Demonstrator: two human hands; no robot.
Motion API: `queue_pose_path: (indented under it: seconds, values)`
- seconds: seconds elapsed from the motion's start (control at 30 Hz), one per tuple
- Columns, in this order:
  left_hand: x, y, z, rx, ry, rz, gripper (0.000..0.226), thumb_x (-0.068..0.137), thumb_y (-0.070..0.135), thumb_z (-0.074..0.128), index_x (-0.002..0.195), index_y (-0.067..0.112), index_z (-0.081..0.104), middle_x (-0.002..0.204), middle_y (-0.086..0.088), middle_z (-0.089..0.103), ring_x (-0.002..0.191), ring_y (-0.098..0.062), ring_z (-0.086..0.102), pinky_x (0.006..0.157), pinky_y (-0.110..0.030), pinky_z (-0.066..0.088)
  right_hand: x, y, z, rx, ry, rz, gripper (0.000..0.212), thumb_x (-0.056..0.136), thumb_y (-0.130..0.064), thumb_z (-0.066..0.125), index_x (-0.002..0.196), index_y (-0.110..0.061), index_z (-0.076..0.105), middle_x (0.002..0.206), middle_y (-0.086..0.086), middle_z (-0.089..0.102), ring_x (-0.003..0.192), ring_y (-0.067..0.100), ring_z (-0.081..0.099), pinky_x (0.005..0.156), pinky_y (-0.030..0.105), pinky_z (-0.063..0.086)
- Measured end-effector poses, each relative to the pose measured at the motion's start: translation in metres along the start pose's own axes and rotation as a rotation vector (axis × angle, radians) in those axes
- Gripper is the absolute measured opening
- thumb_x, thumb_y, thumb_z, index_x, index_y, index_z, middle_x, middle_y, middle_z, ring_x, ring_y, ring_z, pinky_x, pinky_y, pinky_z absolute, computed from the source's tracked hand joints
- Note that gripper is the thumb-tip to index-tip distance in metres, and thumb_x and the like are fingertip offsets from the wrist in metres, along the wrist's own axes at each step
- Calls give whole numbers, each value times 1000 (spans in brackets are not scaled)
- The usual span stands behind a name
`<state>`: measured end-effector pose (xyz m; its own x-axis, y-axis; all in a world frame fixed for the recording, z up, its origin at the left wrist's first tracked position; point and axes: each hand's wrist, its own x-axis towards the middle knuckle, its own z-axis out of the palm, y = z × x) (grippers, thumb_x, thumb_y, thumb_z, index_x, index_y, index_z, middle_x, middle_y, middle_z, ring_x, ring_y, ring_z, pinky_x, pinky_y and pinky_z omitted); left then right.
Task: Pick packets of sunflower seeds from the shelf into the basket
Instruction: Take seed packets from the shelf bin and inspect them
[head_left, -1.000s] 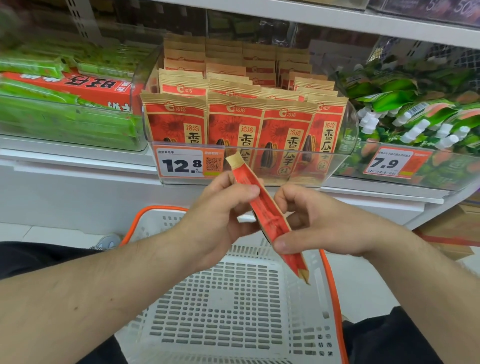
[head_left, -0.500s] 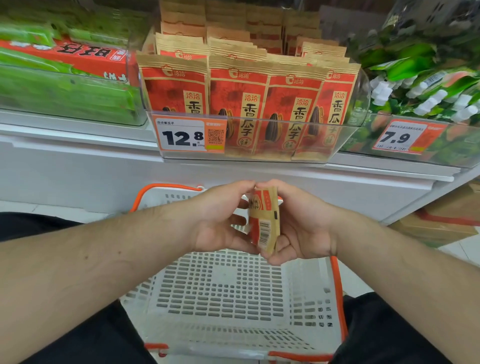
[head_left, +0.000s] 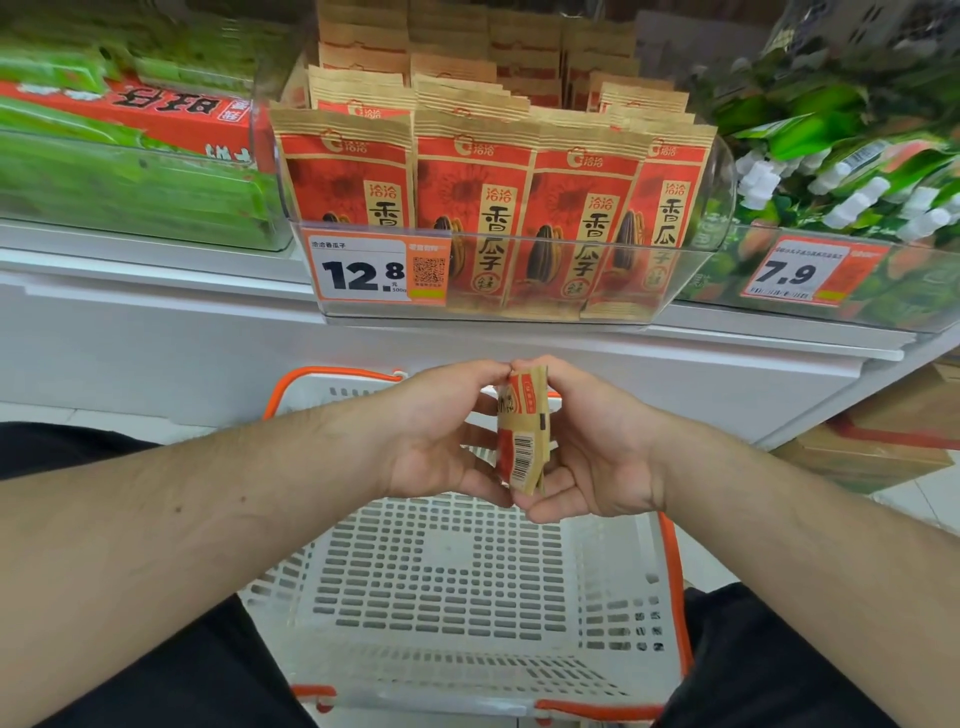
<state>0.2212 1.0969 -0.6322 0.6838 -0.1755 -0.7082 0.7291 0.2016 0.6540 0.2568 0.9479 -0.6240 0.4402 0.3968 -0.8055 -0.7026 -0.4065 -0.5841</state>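
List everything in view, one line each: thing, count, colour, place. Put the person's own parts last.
held packet: one, red and tan, barcode side showing, above the basket
shelf packets: four in the front row, more behind, red and tan, in the clear bin
clear bin: one, transparent, middle of the shelf
basket: one, white with orange rim, below the hands, nothing visible inside
12.8 price tag: one, white and orange, on the bin front
7.9 price tag: one, white and orange, right
green packs: several, left
red box: one, upper left
left hand: grips the held packet
right hand: grips the held packet
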Motion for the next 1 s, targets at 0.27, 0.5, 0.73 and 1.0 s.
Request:
queue_pose_path:
  seconds: [0.27,0.5,0.73,1.0]
  values:
    - [-8,-7,8,391,-17,315,48,73,53,66,119,38,60,120,2,65,110,-16,62,95,-46,48,4,2,1,78,129,-9,58,90,-61,50,112,-9,65,91,16,65,60,32,72,56,37,61]
    - [-7,-9,-3,463,-115,369,81,71,12,83,139,35,46,135,8,56,107,-24,69,101,-53,49,4,2,1,130,156,-7,59,90,-58,52,118,-7,65,106,18,66,59,32,71,56,36,60]
    - [-9,3,-6,558,-25,291,67,64,27,79,126,20,55,107,-3,72,99,-21,71,94,-53,54,-1,12,19,111,140,-57,46,87,-62,58,102,-20,68,76,16,73,66,30,73,80,43,60]
    - [-14,35,-35,700,-7,396,31,90,-6,64,97,24,72,78,0,76,69,-12,72,61,-25,57,-4,22,28,493,253,-333,54,77,-62,65,108,-18,70,90,5,74,83,22,70,86,38,54]
